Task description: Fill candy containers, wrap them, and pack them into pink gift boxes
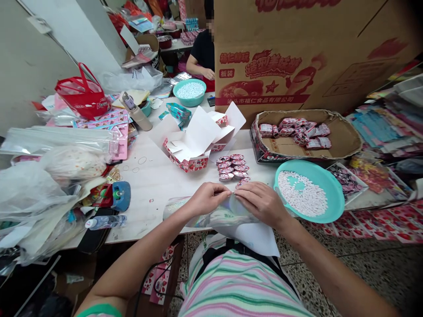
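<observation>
My left hand [211, 197] and my right hand [261, 200] meet above the table's front edge, fingertips pinched close together. What they pinch is small and mostly hidden. Just below the fingertips shows a pale see-through patch, which I cannot name for sure. Under both hands lies a shiny iridescent sheet [205, 219]. Right behind them, small pink-and-white wrapped packs [232, 167] stand in two rows, the nearest one close to my right fingers. To the right of my right hand is a turquoise basin [336, 207] holding many small white pieces [312, 198].
A cut-down carton [343, 132] with wrapped packs stands behind the basin, before a large cardboard box [317, 66]. Open strawberry-print boxes [194, 165] lie mid-table. Plastic bags [29, 189], a tape dispenser [121, 196] and a bottle [105, 221] crowd the left. Another person [201, 55] sits opposite.
</observation>
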`<state>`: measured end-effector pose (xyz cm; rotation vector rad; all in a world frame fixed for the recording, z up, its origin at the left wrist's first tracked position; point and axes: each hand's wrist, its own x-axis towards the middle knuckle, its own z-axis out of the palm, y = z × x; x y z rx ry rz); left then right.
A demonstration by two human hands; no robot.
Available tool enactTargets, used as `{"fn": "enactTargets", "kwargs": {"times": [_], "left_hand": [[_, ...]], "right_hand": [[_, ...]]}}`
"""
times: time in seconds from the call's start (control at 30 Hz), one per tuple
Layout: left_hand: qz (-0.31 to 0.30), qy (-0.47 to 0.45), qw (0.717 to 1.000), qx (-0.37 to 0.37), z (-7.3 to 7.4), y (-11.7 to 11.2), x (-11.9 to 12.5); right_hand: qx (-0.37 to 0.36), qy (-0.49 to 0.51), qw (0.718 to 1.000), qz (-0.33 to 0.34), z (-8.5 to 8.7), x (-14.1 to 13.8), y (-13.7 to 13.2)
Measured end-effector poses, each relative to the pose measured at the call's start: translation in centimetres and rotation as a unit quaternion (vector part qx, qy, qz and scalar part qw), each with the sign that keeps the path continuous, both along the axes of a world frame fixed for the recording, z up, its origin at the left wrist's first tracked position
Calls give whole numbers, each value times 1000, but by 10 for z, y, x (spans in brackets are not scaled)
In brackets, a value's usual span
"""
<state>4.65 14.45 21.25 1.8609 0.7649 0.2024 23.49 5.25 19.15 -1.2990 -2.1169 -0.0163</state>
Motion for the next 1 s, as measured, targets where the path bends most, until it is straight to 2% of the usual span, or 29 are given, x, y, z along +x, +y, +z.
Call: {"fn": "enactTargets", "kwargs": {"times": [0.17,0.33,0.43,0.5,0.57,0.63,0.67,0.73,0.8,0.83,0.9,0.93,1.0], "left_hand": [[6,0,1000,12,-7,6,2],[16,29,999,34,-24,11,0],[25,67,994,82,-50,16,-7],[39,88,990,103,-78,21,-14],[59,114,986,105,-113,27,-22],[75,150,982,92,-150,34,-31],[77,171,979,83,-168,37,-35],[74,216,970,85,-199,43,-39],[93,237,958,131,-218,46,-37],[114,228,953,162,-223,46,-33],[161,171,952,197,-226,44,-20],[180,130,956,190,-224,41,-11],[206,50,969,130,-218,33,10]], "right_hand": [[-11,-31,999,19,-1,4,10],[-33,-64,996,50,-17,7,19],[-51,-35,996,64,-30,6,19],[-66,38,996,40,-39,2,18],[-96,144,985,-23,-50,-1,16],[-140,260,948,-123,-63,-5,14],[-164,320,915,-181,-71,-5,14],[-208,436,826,-290,-86,-5,15],[-232,530,732,-361,-102,-2,19],[-234,563,694,-381,-109,0,21],[-228,603,648,-406,-121,5,25],[-225,612,635,-414,-126,8,27],[-222,620,621,-425,-134,13,32]]}}
